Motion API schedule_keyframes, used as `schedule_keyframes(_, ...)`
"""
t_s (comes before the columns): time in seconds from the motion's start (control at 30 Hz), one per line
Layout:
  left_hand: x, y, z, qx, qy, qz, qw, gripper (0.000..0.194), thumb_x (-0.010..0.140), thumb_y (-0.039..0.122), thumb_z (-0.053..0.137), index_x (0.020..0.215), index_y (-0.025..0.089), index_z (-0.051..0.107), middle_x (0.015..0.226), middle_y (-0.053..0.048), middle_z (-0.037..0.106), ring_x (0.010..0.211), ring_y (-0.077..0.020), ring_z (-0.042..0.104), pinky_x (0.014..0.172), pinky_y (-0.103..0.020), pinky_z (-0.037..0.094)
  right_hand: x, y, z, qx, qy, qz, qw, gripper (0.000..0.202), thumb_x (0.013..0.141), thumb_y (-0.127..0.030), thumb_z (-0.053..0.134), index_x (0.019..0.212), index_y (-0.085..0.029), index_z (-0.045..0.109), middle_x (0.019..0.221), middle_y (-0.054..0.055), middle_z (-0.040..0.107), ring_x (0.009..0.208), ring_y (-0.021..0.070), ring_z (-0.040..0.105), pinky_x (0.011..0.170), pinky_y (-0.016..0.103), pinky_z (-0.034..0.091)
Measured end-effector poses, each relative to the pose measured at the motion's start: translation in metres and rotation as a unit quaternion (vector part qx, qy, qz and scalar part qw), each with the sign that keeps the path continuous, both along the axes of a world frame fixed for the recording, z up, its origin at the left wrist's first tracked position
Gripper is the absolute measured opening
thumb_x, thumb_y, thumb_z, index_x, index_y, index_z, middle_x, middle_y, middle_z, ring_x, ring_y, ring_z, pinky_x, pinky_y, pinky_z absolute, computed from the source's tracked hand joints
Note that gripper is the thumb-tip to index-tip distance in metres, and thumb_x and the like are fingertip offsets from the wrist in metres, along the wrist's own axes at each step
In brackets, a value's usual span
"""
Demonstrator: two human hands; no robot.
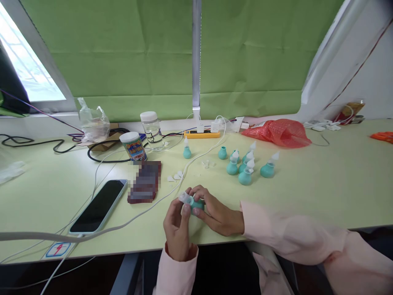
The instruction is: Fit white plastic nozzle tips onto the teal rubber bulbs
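Observation:
Near the table's front edge, my left hand (178, 225) pinches a clear plastic piece (185, 198) between thumb and fingers. Curled around a teal bulb (197, 205) is my right hand (219, 213). The clear piece meets the bulb's neck, and both lie tilted between my hands. Several teal bulbs with clear pointed tips, one of them (268, 169) at the right, stand upright beyond my right hand. An open teal bulb (222, 153) has no tip. Another tipped bulb (187, 150) stands apart at the back. Small clear pieces (206, 164) and white pieces (177, 176) lie beyond my hands.
A white cable (159, 200) crosses the table (337, 184). To the left lie a phone (100, 207) and a blurred dark red item (145, 182). Behind are a printed can (133, 146), a clear jar (152, 131), a power strip (202, 134) and a red bag (279, 132).

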State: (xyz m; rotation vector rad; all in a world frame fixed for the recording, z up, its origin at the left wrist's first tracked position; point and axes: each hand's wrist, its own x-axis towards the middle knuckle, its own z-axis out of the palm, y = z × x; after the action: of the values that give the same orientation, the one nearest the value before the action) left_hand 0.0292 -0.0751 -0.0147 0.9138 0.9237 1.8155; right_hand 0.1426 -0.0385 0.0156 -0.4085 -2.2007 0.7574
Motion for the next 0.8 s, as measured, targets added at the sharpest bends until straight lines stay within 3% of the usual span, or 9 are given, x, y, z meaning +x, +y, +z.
schedule_keyframes(0.13,-0.001,-0.002,0.004,0.002,0.008,0.08,0.997,0.02,0.078,0.032,0.051,0.093,0.019,0.05,0.094,-0.007,0.061,0.091,-0.0174,0.056,0.08,-0.03,0.043,-0.002,0.012,0.014,0.05,-0.052,0.003,0.997,0.013,0.085,-0.023,0.037,0.096,-0.018,0.039,0.102,0.009,0.043,0.102,0.0161,0.04,0.088,0.034,0.037)
schedule_keyframes(0.3,-0.008,-0.009,0.011,-0.006,0.16,0.194,0.968,0.021,0.075,0.035,0.053,0.083,0.016,0.053,0.062,-0.001,0.056,0.06,-0.0128,0.051,0.061,-0.025,0.041,-0.019,0.063,0.023,0.093,-0.118,-0.137,0.979,0.015,0.082,-0.027,0.044,0.09,-0.017,0.05,0.09,0.007,0.049,0.089,0.017,0.044,0.079,0.032,0.04)
schedule_keyframes(0.43,-0.01,-0.01,0.012,-0.033,0.183,0.178,0.966,0.032,0.071,0.034,0.056,0.097,0.014,0.053,0.051,0.003,0.049,0.046,-0.0104,0.044,0.049,-0.024,0.036,-0.046,0.099,0.018,0.126,-0.272,-0.177,0.937,0.028,0.075,-0.035,0.053,0.093,-0.014,0.055,0.093,0.01,0.047,0.092,0.0228,0.04,0.076,0.037,0.039)
schedule_keyframes(0.57,-0.009,-0.008,0.01,-0.031,0.187,0.176,0.966,0.027,0.07,0.033,0.058,0.089,0.014,0.057,0.05,0.003,0.048,0.044,-0.0091,0.042,0.048,-0.023,0.035,-0.062,0.104,0.014,0.121,-0.372,-0.189,0.901,0.024,0.073,-0.03,0.052,0.087,-0.012,0.059,0.093,0.013,0.044,0.093,0.0279,0.036,0.069,0.039,0.039)
schedule_keyframes(0.7,-0.01,-0.007,0.006,-0.038,0.214,0.199,0.955,0.029,0.065,0.033,0.062,0.089,0.016,0.06,0.05,0.004,0.048,0.043,-0.0089,0.041,0.047,-0.023,0.035,-0.064,0.105,0.012,0.102,-0.372,-0.184,0.904,0.018,0.072,-0.019,0.05,0.086,-0.012,0.06,0.091,0.013,0.045,0.092,0.0273,0.037,0.068,0.039,0.038)
schedule_keyframes(0.8,-0.012,-0.006,0.004,-0.041,0.227,0.209,0.95,0.03,0.064,0.034,0.063,0.088,0.016,0.061,0.052,0.003,0.049,0.044,-0.0091,0.042,0.048,-0.023,0.036,-0.061,0.108,0.01,0.086,-0.35,-0.178,0.916,0.017,0.07,-0.019,0.054,0.085,-0.015,0.06,0.092,0.01,0.046,0.092,0.0254,0.039,0.069,0.038,0.038)
